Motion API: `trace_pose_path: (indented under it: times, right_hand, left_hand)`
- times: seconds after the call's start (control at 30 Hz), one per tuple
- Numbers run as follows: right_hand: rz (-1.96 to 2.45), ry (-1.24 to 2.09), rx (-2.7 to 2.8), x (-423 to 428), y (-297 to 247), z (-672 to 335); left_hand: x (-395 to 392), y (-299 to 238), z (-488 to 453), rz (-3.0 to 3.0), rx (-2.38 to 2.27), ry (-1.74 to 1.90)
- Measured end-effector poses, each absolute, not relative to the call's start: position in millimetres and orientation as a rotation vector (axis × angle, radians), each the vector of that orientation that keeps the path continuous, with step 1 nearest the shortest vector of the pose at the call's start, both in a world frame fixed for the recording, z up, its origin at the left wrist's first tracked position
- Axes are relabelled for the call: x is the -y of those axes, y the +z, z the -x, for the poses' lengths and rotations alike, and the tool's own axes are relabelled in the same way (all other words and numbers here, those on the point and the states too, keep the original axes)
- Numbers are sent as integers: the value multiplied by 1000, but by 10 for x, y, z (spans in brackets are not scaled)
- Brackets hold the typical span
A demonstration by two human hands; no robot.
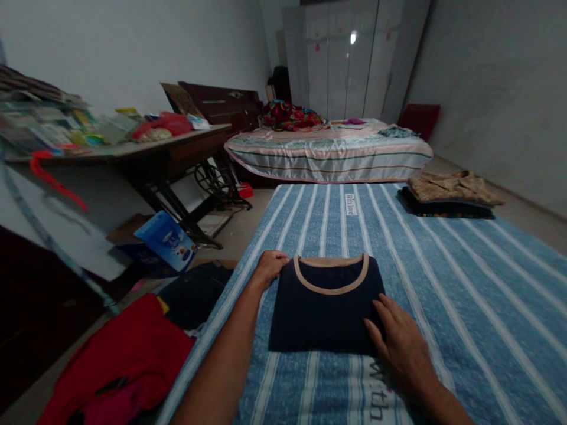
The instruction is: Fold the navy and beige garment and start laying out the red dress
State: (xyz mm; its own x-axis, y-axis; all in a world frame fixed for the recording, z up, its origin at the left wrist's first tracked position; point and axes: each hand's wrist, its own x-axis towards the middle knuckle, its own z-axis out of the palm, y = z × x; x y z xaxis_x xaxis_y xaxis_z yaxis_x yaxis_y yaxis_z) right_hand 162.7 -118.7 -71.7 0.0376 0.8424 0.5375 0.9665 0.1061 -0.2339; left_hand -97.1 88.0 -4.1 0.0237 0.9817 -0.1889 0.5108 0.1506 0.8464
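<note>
Head view: right hand (pixel 396 333), fingers parted, rests on the right edge of the folded navy shirt (pixel 325 321) on the striped sheet (pixel 425 283); left hand (pixel 270 265) touches its far-left corner, pinch undetermined, both presumably steadying it. Beyond, left, the blue carton's (pixel 166 239) contents are not visible.

This is a home, most likely a bedroom. At the far end, a bed with a pale, shiny striped cover (pixel 330 158) bears a heap of red floral bedding (pixel 287 115), before a tall, glossy whitish wardrobe (pixel 341 71). On the left, a cluttered table with a black spoked treadle wheel (pixel 212 179) stands against a plain pale wall (pixel 212 41). Near, a blue-and-white striped cloth (pixel 443 260) reads "With love".
</note>
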Motion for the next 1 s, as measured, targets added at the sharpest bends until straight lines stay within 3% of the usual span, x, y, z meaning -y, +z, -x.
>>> trace_pose_path:
  times: [1.0]
  right_hand:
    - [1705,-307,1839,1193,-740,-1663]
  left_hand:
    - [-950,143,1083,-1473,-1229,593]
